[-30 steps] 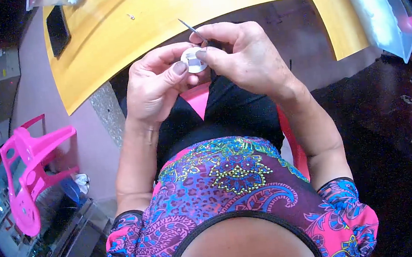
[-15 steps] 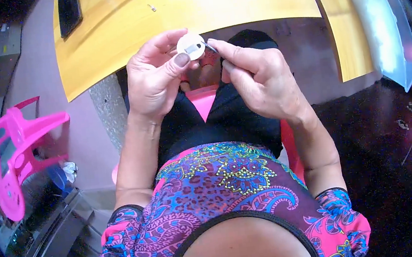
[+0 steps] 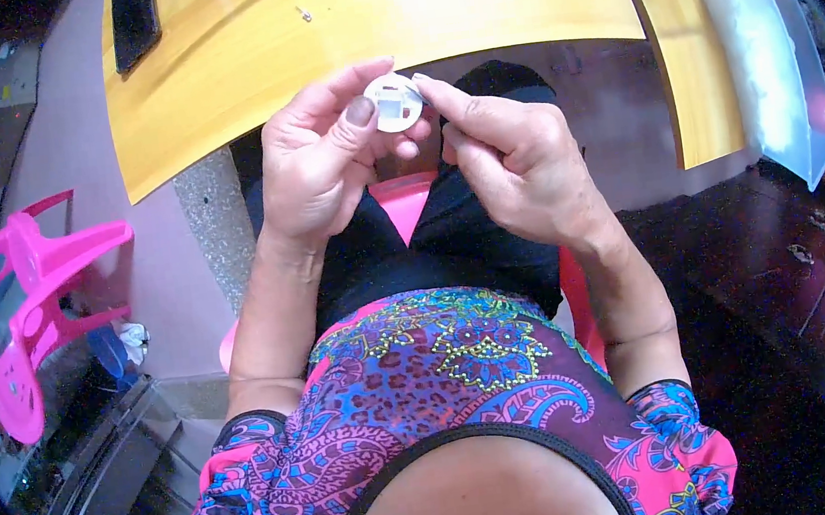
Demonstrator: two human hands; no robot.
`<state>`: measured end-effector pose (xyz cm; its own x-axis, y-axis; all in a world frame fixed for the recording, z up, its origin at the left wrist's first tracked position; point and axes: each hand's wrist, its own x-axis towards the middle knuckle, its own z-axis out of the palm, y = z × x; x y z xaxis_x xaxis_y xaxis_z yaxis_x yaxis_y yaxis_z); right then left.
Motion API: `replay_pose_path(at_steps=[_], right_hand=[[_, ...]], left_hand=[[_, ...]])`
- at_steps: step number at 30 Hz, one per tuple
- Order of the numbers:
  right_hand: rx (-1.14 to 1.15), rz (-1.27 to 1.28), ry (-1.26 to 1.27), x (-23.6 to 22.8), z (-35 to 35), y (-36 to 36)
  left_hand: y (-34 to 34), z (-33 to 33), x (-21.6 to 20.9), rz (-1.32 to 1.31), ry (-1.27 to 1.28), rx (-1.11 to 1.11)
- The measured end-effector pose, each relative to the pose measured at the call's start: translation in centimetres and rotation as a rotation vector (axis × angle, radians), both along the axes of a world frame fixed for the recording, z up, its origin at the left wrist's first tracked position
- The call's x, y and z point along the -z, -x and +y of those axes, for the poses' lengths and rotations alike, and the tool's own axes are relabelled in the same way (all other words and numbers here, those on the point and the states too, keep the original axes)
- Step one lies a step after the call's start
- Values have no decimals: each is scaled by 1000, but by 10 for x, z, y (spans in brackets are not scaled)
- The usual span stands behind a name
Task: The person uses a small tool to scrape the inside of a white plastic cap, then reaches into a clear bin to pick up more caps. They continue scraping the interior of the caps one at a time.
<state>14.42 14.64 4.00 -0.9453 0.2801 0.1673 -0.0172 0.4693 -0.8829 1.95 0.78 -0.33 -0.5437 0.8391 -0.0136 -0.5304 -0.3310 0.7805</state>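
Observation:
My left hand [image 3: 321, 156] pinches a small white round plastic piece [image 3: 382, 118] between thumb and fingers, above my lap and just off the table's near edge. The piece has rectangular cut-outs and a greyish square part on its face. My right hand [image 3: 517, 151] is closed at the disc's right side, its fingertips by the rim. A thin metal tool between those fingertips is almost wholly hidden now; its kind I cannot make out.
A yellow wooden table [image 3: 466, 0] lies ahead, with a black phone [image 3: 136, 25] and a tiny pale piece [image 3: 304, 13] on it. A clear bin [image 3: 787, 67] with white contents stands at the right. A pink plastic stool [image 3: 44, 286] is at the left.
The white round piece has turned in my left hand and moved slightly right and down, so its cut-outs sit differently. The thin metal tool in my right hand shows less than before.

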Motion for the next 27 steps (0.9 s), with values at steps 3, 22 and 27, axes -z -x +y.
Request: replay_pose_path(at_steps=[3, 22, 27], right_hand=[[-3, 15, -62, -2, -3, -1], [-117, -28, -251, -8, 5, -6], [-108, -37, -249, -10, 7, -6]], left_hand=[[1, 1, 1, 1, -105, -65], [6, 2, 11, 55, -183, -30], [7, 1, 14, 91, -145, 8]])
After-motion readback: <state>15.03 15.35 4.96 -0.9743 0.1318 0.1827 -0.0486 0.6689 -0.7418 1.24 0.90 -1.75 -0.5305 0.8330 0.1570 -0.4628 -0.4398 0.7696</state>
